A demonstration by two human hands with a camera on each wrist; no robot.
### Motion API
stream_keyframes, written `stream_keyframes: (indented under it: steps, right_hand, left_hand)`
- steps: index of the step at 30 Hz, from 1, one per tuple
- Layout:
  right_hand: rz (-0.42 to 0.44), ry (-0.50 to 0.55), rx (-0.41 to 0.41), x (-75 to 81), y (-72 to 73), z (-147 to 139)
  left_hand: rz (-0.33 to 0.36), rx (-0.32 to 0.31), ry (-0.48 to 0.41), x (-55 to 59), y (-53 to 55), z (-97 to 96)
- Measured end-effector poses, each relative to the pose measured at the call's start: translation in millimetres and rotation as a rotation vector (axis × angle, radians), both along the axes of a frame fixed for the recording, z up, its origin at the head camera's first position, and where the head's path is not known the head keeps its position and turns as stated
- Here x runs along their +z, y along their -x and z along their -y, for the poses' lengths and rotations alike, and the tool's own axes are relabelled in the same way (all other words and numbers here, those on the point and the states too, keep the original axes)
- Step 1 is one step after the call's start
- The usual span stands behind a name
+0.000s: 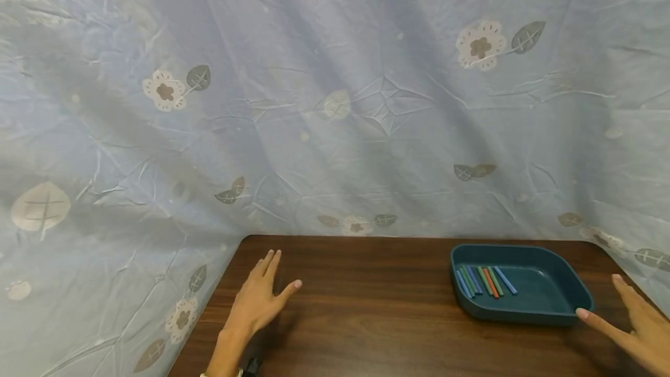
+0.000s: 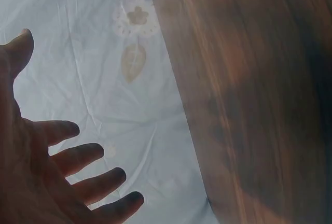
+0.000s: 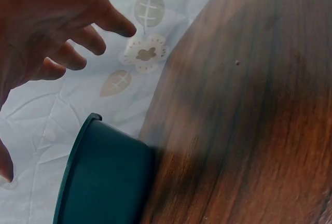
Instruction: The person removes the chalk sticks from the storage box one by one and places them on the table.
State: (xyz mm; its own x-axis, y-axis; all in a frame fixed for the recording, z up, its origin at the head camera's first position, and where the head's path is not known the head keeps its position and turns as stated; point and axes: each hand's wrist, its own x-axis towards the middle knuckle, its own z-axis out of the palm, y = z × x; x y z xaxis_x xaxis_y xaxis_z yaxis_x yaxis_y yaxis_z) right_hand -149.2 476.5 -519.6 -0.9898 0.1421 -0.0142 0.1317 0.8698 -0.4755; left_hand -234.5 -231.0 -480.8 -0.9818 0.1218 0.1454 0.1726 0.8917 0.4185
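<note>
A dark teal tray (image 1: 515, 315) with rounded corners stands on the right side of the table. Inside it, toward its left end, several thin sticks in blue, green and orange (image 1: 491, 283) lie side by side. My right hand (image 1: 635, 330) is at the tray's right end, fingers spread and holding nothing. In the head view its thumb tip overlaps the tray's near right corner; whether it touches cannot be told. Over the table's left side hangs my left hand (image 1: 253, 304), with fingers extended, thumb spread away and nothing in its grasp.
The brown wood-grain table (image 1: 366, 295) has rounded far corners. A pale blue-grey cloth (image 1: 314, 150) printed with flowers and leaves hangs behind it and along both sides. A small dark object (image 1: 252, 366) shows beside my left wrist.
</note>
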Motion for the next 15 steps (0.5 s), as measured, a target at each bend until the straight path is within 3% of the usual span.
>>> stream_keyframes:
  steps: [8, 15]
  right_hand:
    - [0.198, 0.077, -0.007, 6.8, 9.5, -2]
    - [0.206, 0.243, -0.064, 3.4, 14.0, 0]
  left_hand:
    - [0.028, -0.023, -0.033, -4.7, -0.4, -12.9]
    - [0.027, -0.052, -0.053, -7.1, -1.7, -17.0]
